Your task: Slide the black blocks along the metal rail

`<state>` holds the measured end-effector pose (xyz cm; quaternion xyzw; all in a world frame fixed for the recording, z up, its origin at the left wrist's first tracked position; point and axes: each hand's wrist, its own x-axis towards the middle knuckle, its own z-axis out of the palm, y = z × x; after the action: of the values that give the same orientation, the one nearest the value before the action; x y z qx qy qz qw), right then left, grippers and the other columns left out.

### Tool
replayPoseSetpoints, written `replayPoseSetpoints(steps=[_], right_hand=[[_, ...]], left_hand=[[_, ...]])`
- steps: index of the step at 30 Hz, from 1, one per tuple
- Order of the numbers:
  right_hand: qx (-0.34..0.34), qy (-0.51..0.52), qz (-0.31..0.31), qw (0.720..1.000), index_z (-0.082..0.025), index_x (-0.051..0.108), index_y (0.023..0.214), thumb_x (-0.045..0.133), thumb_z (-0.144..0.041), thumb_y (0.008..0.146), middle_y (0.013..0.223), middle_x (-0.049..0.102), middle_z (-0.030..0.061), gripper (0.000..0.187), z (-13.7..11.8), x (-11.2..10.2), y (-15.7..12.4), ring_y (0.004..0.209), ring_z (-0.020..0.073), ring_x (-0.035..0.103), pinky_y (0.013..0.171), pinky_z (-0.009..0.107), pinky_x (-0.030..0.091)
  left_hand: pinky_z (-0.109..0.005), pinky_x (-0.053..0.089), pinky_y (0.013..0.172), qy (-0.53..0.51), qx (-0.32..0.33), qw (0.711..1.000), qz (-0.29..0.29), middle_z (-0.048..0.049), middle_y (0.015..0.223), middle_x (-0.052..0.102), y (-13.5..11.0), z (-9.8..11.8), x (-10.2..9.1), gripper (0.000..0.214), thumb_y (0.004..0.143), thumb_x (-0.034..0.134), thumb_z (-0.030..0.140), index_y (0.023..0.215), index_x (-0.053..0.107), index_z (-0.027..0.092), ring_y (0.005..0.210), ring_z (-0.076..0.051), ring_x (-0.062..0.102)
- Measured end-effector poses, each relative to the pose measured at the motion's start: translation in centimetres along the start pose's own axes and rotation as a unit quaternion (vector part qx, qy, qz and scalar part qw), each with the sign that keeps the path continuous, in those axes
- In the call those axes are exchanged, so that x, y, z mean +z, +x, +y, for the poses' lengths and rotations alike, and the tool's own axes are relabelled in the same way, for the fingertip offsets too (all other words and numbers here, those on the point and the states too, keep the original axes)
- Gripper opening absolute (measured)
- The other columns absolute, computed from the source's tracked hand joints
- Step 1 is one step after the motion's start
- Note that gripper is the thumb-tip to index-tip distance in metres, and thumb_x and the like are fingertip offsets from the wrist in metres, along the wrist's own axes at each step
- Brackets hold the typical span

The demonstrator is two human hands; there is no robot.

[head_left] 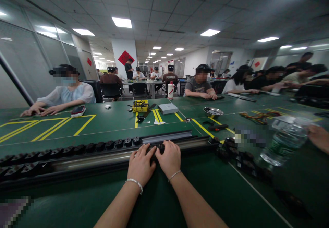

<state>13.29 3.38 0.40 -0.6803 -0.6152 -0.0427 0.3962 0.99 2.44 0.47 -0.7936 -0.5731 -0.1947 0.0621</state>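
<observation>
My right hand (169,157) is closed around a small black round part (161,148), pinching it above a long black rail with a shiny metal channel (102,159). Close beside it, my left hand (141,164) rests on the rail with fingers apart, its fingertips near the same part. Along the rail's far side, a row of black round parts (89,148) runs to the left. More such parts (27,168) sit at the rail's near left end. What lies beneath my palms is hidden.
Loose black parts (246,159) lie at right, by a clear plastic bottle (285,142) near another person's hand (318,139). Across the green table are a metal bowl (213,111), a grey box (168,109), a yellow box with black cable (140,106) and seated people.
</observation>
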Motion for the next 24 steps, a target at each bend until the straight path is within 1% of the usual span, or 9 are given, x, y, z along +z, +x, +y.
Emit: replayPoseSetpoints(steps=[9, 15, 24], right_hand=[[-0.004, -0.01, 0.003, 1.0, -0.013, 0.06, 0.1, 0.053, -0.027, 0.073, 0.101, 0.064, 0.012, 0.031, 0.13, 0.12, 0.03, 0.107, 0.0232, 0.051, 0.095, 0.036, 0.03], [-0.004, -0.008, 0.004, 1.0, -0.012, 0.059, 0.101, 0.053, -0.027, 0.073, 0.103, 0.064, 0.0126, 0.033, 0.17, 0.12, 0.03, 0.108, 0.0233, 0.051, 0.095, 0.035, 0.03], [-0.008, -0.008, 0.015, 1.0, -0.013, 0.059, 0.097, 0.053, -0.026, 0.072, 0.103, 0.063, 0.0124, 0.029, 0.33, 0.43, 0.03, 0.106, 0.023, 0.052, 0.094, 0.036, 0.031]], left_hand=[[-0.04, 0.026, 0.101, -0.003, -0.002, 1.0, -0.006, -0.0006, 0.136, 0.044, 0.01, 0.06, -0.14, 0.051, 0.075, 0.049, 0.028, 0.125, 0.046, 0.036, 0.126, -0.021, 0.036], [-0.041, 0.026, 0.1, -0.001, 0.002, 1.0, 0.001, -0.0009, 0.135, 0.045, 0.01, -0.01, 0.0, 0.05, 0.075, 0.048, 0.027, 0.124, 0.046, 0.036, 0.125, -0.021, 0.036], [-0.04, 0.026, 0.101, -0.003, -0.008, 1.0, -0.01, -0.001, 0.134, 0.046, 0.06, 0.18, -0.34, 0.05, 0.074, 0.05, 0.027, 0.123, 0.047, 0.036, 0.124, -0.021, 0.038]])
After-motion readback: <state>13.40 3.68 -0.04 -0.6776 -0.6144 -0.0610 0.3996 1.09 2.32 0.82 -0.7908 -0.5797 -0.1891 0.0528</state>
